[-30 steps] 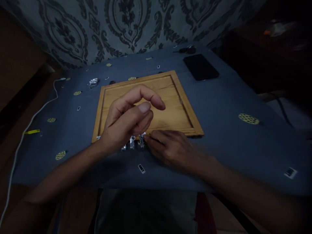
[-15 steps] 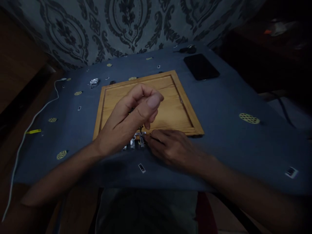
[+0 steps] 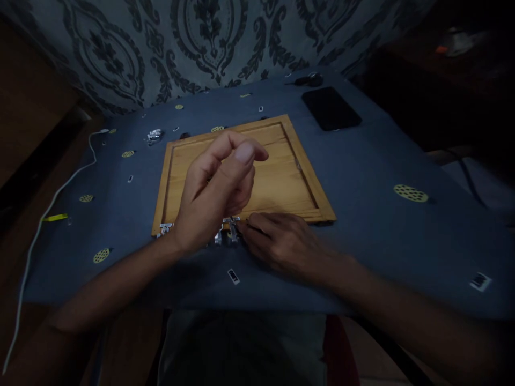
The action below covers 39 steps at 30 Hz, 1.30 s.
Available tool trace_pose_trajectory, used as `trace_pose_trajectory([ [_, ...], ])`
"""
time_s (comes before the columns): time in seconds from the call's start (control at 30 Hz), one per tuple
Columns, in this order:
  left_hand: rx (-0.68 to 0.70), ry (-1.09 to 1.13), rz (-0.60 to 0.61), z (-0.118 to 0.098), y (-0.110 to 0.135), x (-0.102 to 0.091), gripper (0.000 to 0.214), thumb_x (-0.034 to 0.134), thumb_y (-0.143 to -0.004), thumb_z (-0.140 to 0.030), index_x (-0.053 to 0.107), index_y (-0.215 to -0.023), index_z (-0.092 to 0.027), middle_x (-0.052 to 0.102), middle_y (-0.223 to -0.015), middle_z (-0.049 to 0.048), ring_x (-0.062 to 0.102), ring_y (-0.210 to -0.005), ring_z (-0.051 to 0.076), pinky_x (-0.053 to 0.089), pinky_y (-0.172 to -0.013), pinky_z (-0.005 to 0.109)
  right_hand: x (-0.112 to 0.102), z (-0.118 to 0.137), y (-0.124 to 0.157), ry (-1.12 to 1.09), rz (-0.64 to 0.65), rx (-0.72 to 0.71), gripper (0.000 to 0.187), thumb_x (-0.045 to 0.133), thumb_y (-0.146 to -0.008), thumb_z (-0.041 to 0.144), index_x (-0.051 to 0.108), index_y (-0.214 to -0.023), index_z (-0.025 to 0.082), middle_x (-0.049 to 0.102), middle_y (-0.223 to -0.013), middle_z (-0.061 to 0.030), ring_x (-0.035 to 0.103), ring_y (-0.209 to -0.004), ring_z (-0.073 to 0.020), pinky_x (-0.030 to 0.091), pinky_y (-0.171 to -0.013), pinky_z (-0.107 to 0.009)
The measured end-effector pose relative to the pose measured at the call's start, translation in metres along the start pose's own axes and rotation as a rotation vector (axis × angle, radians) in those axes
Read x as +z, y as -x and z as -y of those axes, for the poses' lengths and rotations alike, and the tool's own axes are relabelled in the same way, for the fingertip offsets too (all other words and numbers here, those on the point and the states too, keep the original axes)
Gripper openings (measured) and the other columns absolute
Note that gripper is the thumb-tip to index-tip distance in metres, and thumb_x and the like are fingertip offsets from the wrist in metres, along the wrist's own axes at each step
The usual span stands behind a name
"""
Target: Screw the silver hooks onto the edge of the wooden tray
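Note:
A framed wooden panel (image 3: 273, 161) lies flat on the table. My left hand (image 3: 223, 182) is raised over its near half, fingers curled and thumb against the forefinger. It is closed around what looks like a screwdriver, mostly hidden by the hand. Below it, a metal cabinet hinge (image 3: 233, 233) sits at the panel's near edge. My right hand (image 3: 281, 241) rests low beside that edge, its fingertips pressed on the hinge's right side. Another metal piece (image 3: 218, 237) shows just left of it. A second hinge (image 3: 164, 229) sits at the panel's near left corner.
Shiny metal parts (image 3: 155, 135) lie behind the panel at left. A black tablet-like slab (image 3: 332, 108) and a dark object with a cord (image 3: 314, 80) are at the back right. A white cable (image 3: 60, 187) runs down the left side, near a yellow strip (image 3: 55, 217).
My left hand has turned and its fingers are curled tighter, the wrist shifting right so the corner hinge shows. My right hand stays at the hinge.

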<state>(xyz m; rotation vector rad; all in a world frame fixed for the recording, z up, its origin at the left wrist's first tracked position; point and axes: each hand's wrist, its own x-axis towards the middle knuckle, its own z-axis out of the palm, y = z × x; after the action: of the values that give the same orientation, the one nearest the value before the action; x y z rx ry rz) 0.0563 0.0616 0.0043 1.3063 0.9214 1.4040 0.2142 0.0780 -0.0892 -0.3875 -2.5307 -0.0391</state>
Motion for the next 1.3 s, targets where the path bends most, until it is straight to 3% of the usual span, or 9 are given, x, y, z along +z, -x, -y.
trace_pose_trajectory([
  [0.1,-0.046,-0.045,0.058,0.0,-0.003,-0.003,0.027,0.07,-0.094,-0.048,0.063,-0.086,-0.023,0.026,-0.046,-0.0097,0.03,-0.037,0.008,0.025,-0.04,0.025,0.0,0.0,0.001,-0.008,0.013,0.007,0.025,0.046,-0.104,0.013,0.071,-0.098,0.012,0.068,-0.082,-0.0052,0.06,-0.068,-0.0157,0.049,-0.062,-0.032],
  [0.27,-0.072,-0.019,0.167,0.0,-0.007,-0.008,0.017,0.067,-0.095,-0.038,0.065,-0.09,-0.022,0.032,-0.048,-0.0097,0.032,-0.037,0.007,0.028,-0.042,0.022,0.0,0.0,0.001,-0.002,-0.01,0.002,0.027,0.045,-0.103,0.011,0.072,-0.096,0.012,0.068,-0.079,-0.0045,0.06,-0.065,-0.0155,0.047,-0.058,-0.032],
  [0.5,-0.162,-0.072,0.178,-0.001,-0.01,-0.015,0.008,0.063,-0.093,-0.028,0.068,-0.092,-0.021,0.029,-0.047,-0.0105,0.039,-0.035,0.006,0.031,-0.042,0.019,0.0,0.0,0.0,-0.005,-0.011,-0.007,0.029,0.045,-0.104,0.012,0.071,-0.093,0.012,0.071,-0.083,-0.0059,0.063,-0.068,-0.0157,0.05,-0.062,-0.032],
  [0.8,-0.169,0.029,0.327,-0.004,-0.021,-0.017,0.013,0.057,-0.085,-0.02,0.069,-0.088,-0.021,0.03,-0.046,-0.0104,0.02,-0.037,0.005,0.026,-0.042,0.02,0.001,-0.001,0.002,-0.056,-0.006,-0.003,0.021,0.05,-0.1,0.01,0.071,-0.098,0.01,0.07,-0.086,-0.0074,0.064,-0.071,-0.0171,0.051,-0.063,-0.032],
  [1.03,-0.108,0.002,0.263,-0.005,-0.013,-0.02,0.01,0.059,-0.089,-0.022,0.069,-0.089,-0.021,0.029,-0.046,-0.0101,0.019,-0.037,0.006,0.025,-0.041,0.021,0.001,-0.001,0.001,-0.028,-0.028,-0.005,0.023,0.049,-0.101,0.01,0.071,-0.097,0.01,0.069,-0.083,-0.006,0.061,-0.066,-0.0155,0.049,-0.06,-0.032],
  [1.2,0.044,0.032,0.071,-0.009,-0.01,-0.014,0.018,0.065,-0.094,-0.028,0.064,-0.079,-0.019,0.029,-0.046,-0.009,0.018,-0.039,0.006,0.018,-0.037,0.022,0.0,0.0,0.0,0.009,-0.043,-0.012,0.026,0.044,-0.104,0.012,0.07,-0.099,0.011,0.071,-0.084,-0.0058,0.063,-0.066,-0.016,0.048,-0.059,-0.032],
  [1.3,0.054,-0.019,-0.023,-0.011,-0.007,-0.009,0.027,0.071,-0.093,-0.038,0.063,-0.075,-0.02,0.03,-0.048,-0.0077,0.021,-0.04,0.007,0.022,-0.039,0.023,-0.002,0.0,-0.001,0.003,-0.046,-0.014,0.027,0.043,-0.104,0.011,0.07,-0.101,0.01,0.072,-0.085,-0.006,0.064,-0.067,-0.0166,0.049,-0.06,-0.032],
])
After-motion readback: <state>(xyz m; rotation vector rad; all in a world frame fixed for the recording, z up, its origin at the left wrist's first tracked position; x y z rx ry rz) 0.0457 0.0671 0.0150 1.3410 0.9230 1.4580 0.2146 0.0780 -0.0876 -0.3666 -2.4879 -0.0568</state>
